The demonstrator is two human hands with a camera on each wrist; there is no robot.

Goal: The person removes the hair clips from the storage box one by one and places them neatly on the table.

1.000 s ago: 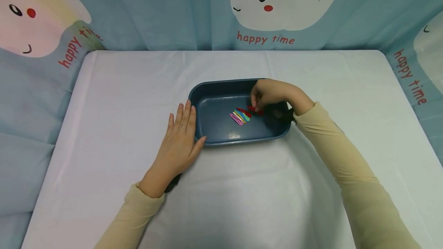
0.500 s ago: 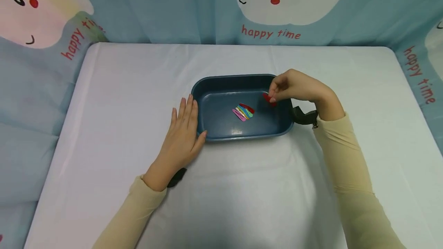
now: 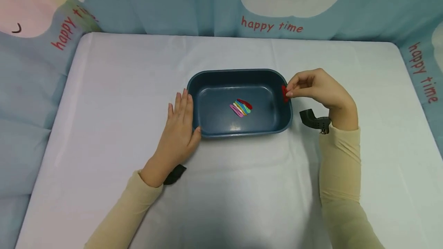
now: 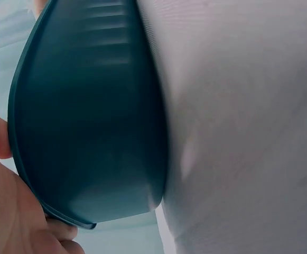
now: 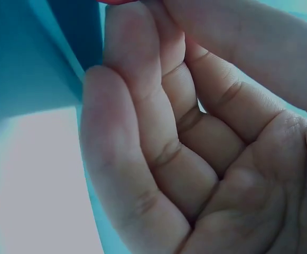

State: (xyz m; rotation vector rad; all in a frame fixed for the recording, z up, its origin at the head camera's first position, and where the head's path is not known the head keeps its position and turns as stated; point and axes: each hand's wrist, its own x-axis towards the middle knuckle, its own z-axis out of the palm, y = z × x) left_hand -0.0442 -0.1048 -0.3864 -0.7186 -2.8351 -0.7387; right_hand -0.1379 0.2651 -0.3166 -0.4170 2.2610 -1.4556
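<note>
A dark blue rectangular tray (image 3: 238,131) sits on the white table. Inside it, several coloured hair clips (image 3: 241,107) in pink, yellow, blue, green and red lie fanned together near the middle. My left hand (image 3: 176,130) lies with straight fingers against the tray's left end, thumb at the near corner; the left wrist view shows it at the rim (image 4: 11,100). Between thumb and fingertips my right hand (image 3: 323,89) pinches a small red hair clip (image 3: 285,93) at the tray's right rim. In the right wrist view, only a sliver of red shows above the fingers (image 5: 132,47).
White cloth (image 3: 242,187) covers the table around the tray. A light blue curtain (image 3: 166,7) with printed cartoon figures hangs along the back and sides. A black wrist mount (image 3: 313,120) sticks out beside the right wrist.
My right hand has moved right from inside the tray to its right rim, carrying the red hair clip. My left hand stays against the tray, and the other clips still lie together.
</note>
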